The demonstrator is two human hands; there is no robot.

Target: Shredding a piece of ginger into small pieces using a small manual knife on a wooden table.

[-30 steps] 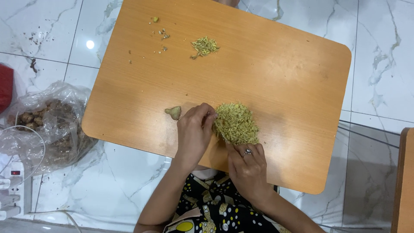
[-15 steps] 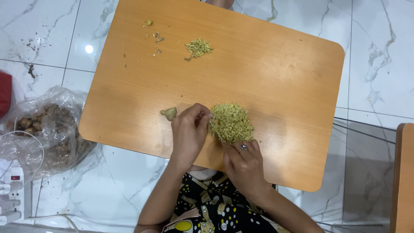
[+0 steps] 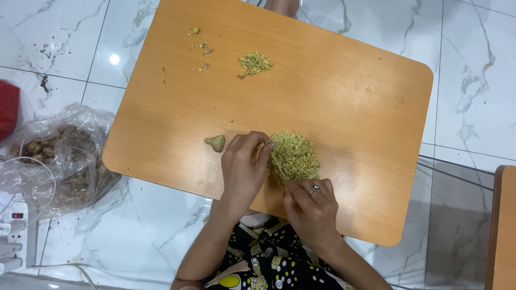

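Observation:
A heap of yellow-green shredded ginger lies near the front edge of the low wooden table. My left hand curls against the heap's left side, its fingertips pinching into the shreds. My right hand, wearing a ring, pinches shreds at the heap's near edge. A small knob of peeled ginger sits just left of my left hand, apart from it. A smaller heap of shreds lies at the far side of the table, with a few crumbs to its left.
On the marble floor to the left lies a clear plastic bag of brown ginger roots. A white power strip and a red object are at the left edge. Another wooden edge stands at the right.
Both hands stay at the big heap, with only small finger movements. The view has shifted slightly.

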